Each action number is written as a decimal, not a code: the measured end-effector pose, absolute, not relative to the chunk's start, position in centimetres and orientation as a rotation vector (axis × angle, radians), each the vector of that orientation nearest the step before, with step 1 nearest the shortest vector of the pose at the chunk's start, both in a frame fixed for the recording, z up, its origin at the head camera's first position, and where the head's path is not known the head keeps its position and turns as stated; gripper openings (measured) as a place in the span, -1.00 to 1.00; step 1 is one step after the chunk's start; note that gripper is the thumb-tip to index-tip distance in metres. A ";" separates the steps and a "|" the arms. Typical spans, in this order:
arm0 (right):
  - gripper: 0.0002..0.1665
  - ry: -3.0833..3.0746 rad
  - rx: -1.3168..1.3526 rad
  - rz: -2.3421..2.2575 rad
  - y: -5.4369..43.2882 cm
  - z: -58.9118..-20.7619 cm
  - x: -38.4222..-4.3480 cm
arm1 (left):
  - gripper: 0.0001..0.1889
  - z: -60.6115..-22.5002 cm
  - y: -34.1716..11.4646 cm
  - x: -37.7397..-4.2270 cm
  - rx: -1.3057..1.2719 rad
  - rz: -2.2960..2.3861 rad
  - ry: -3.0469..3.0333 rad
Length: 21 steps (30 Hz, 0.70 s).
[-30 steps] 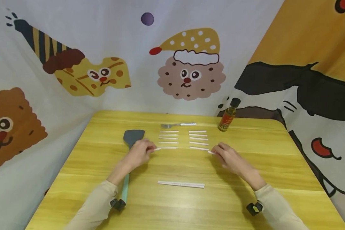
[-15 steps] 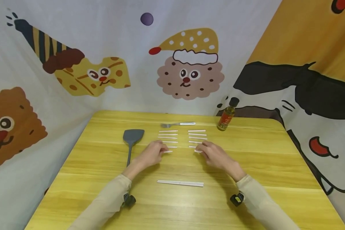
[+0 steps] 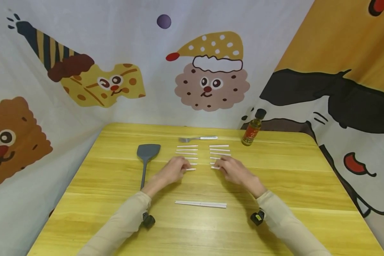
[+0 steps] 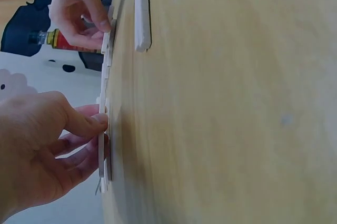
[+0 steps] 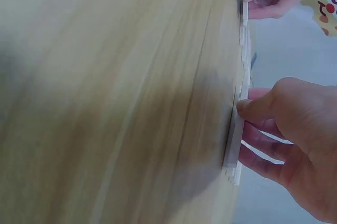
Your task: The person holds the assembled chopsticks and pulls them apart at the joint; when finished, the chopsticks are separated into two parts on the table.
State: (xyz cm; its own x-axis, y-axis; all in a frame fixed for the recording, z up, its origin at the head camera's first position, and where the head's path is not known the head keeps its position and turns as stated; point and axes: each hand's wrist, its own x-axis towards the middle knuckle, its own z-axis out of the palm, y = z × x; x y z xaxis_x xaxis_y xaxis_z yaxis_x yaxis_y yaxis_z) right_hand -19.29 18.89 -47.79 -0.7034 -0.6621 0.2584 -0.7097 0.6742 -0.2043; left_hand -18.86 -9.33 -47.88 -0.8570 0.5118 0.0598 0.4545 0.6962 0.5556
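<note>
My left hand point(image 3: 174, 169) pinches a thin white stick point(image 3: 191, 169) between thumb and fingers at the near end of the left column of sticks point(image 3: 187, 149). In the left wrist view that stick point(image 4: 101, 155) lies along the fingertips, low by the tabletop. My right hand point(image 3: 235, 170) pinches a matching white stick point(image 3: 214, 168) at the near end of the right column point(image 3: 219, 149). The right wrist view has this stick point(image 5: 234, 139) under the thumb, close to the wood. Both hands partly cover the nearer sticks. Closer to me lie more white sticks point(image 3: 211, 204), side by side.
A grey-headed spatula point(image 3: 148, 152) lies left of the left column, its handle partly behind the left arm. A fork point(image 3: 208, 138) lies beyond the columns. An oil bottle point(image 3: 252, 133) stands at the back right of the yellow wooden table point(image 3: 291, 160). A printed curtain hangs behind.
Both hands have moved inward with their sticks, from outside the columns to the near ends of the rows. The head view has barely shifted; the spatula, fork, bottle and nearer sticks stay put.
</note>
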 end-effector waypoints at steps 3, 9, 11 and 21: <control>-0.75 -2.731 1.130 0.427 18.8 -47.9 -19.5 | -0.78 -48.0 -9.2 -19.0 0.818 0.879 2.792; -0.75 -2.763 1.129 0.432 18.7 -48.0 -19.6 | -0.76 -48.3 -9.1 -19.1 0.811 0.878 2.781; -0.73 -2.766 1.133 0.442 18.7 -48.1 -19.6 | -0.77 -48.4 -9.1 -19.1 0.805 0.879 2.778; -0.73 -2.766 1.126 0.454 18.7 -48.2 -19.4 | -0.75 -48.6 -9.0 -19.2 0.813 0.866 2.794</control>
State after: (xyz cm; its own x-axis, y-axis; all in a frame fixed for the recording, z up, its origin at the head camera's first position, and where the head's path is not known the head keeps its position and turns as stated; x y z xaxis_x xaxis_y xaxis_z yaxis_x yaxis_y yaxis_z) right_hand -19.41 18.68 -48.21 -0.7157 -0.6623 0.2217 -0.6984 0.6780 -0.2293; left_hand -19.17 -9.05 -48.58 -0.8515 0.5214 0.0553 0.4612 0.6947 0.5519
